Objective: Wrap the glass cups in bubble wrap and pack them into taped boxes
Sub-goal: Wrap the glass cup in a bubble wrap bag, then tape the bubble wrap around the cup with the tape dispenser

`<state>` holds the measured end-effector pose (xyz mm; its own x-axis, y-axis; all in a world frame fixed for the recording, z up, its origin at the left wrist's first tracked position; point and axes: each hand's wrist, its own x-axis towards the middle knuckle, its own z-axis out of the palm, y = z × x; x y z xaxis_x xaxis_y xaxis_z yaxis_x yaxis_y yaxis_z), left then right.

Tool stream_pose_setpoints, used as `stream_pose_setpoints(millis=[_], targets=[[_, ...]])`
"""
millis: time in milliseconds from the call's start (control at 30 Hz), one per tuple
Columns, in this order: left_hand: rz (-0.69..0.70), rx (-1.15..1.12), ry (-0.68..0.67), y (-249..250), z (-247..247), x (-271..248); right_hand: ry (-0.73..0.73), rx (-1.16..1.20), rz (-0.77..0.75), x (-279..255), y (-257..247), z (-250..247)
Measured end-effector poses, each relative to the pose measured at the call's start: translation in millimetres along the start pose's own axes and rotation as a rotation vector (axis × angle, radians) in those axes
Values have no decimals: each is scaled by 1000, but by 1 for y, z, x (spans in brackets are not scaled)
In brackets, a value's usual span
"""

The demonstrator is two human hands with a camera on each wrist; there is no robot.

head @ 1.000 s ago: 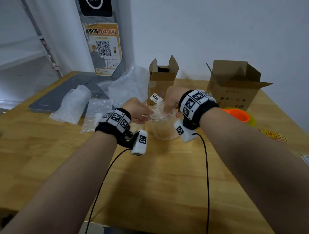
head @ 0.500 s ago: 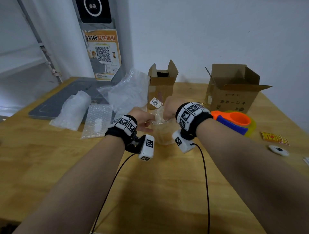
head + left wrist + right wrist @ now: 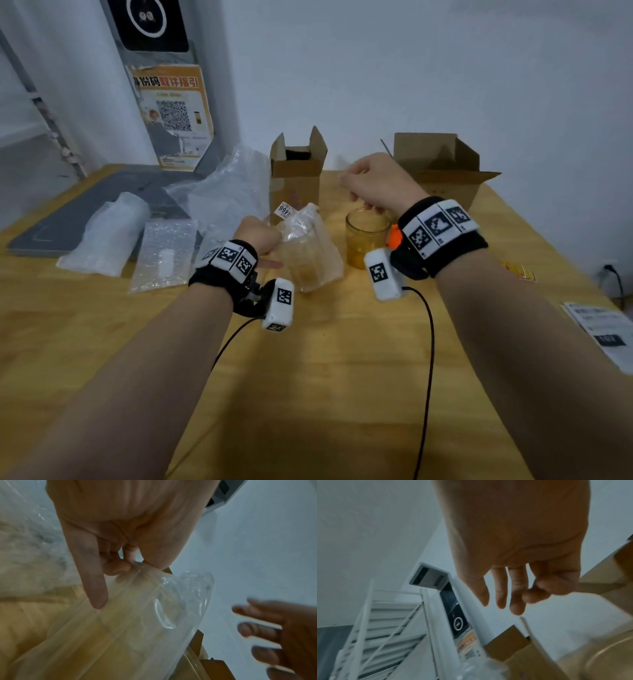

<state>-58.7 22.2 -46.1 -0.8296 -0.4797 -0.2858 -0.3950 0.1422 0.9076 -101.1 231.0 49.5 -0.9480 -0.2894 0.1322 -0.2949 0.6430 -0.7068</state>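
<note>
At the middle of the pale wooden tabletop (image 3: 308, 394), your left hand (image 3: 255, 236) pinches the gathered top of a clear, crinkled plastic wrap bundle (image 3: 310, 250) between thumb and curled fingers, with the little finger pointing down along the film; whether a cup sits inside that bundle cannot be made out for certain. Just beside it, to your right, stands a bare, amber-tinted glass cup (image 3: 366, 238), upright and unwrapped. Your right hand (image 3: 375, 183) hovers above and behind that cup, fingers loosely spread and holding nothing. Behind the bundle stands a narrow, tall brown cardboard box (image 3: 296, 181) with its flaps up, and a wider brown cardboard box (image 3: 442, 168) is open behind your right wrist. Spare sheets of clear bubble wrap (image 3: 164, 255) lie well off to your left. By the look of it, you are between cups: one bundle is closed in your grip and wants boxing, while the bare cup has yet to be wrapped. Next, guide the bundle into an open box, keeping your pinch firm so the film does not unravel, and mind the bare cup near your right wrist, which could easily be knocked.
</note>
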Motion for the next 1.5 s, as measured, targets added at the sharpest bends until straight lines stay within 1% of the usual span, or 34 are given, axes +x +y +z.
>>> stream_pose_setpoints(millis=[67,100,167,233,300,400,467,567,667,733,800,867,967,1033,1100,1200,1267,1333,1400,1433,1500], targets=[[-14,-39,25,1,5,-2,89,-120,86,4,28,-16],[-9,-55,33,1,8,-4,90,-205,151,4,43,-22],[19,-86,42,2,13,-8,18,-379,269,2,73,-28],[24,-103,73,2,16,-10,-95,-540,366,-1,101,-29],[20,-109,103,2,17,-11,-178,-588,442,-4,123,-28],[21,-122,119,1,19,-10,-238,-708,470,-8,140,-27],[14,-132,131,0,21,-10,-225,-724,502,-9,148,-26],[-6,-131,134,-2,21,-8,-143,-641,548,-12,160,-22],[-14,-126,134,-4,21,-6,-155,-515,562,-15,169,-23],[-9,-112,141,-5,21,-5,-114,-419,556,-19,169,-24],[-6,-112,157,-5,21,-4,4,-328,553,-24,163,-26],[3,-112,163,-5,21,-4,162,-208,521,-28,154,-30],[50,-88,154,-8,21,-3,336,3,404,-28,135,-39],[93,-51,173,-8,20,-4,403,112,291,-26,117,-46],[145,-27,200,-8,18,-5,427,206,150,-25,95,-51],[201,0,203,-6,14,-8,376,391,-64,-24,61,-57],[257,4,169,-4,11,-15,301,497,-117,-21,43,-56],[319,-13,129,-3,7,-21,211,619,-87,-18,31,-52],[412,19,81,-1,3,-27,102,729,-25,-15,28,-45],[455,33,53,1,2,-29,49,767,-1,-14,27,-42],[499,8,-6,5,1,-34,-23,804,27,-12,26,-38]])
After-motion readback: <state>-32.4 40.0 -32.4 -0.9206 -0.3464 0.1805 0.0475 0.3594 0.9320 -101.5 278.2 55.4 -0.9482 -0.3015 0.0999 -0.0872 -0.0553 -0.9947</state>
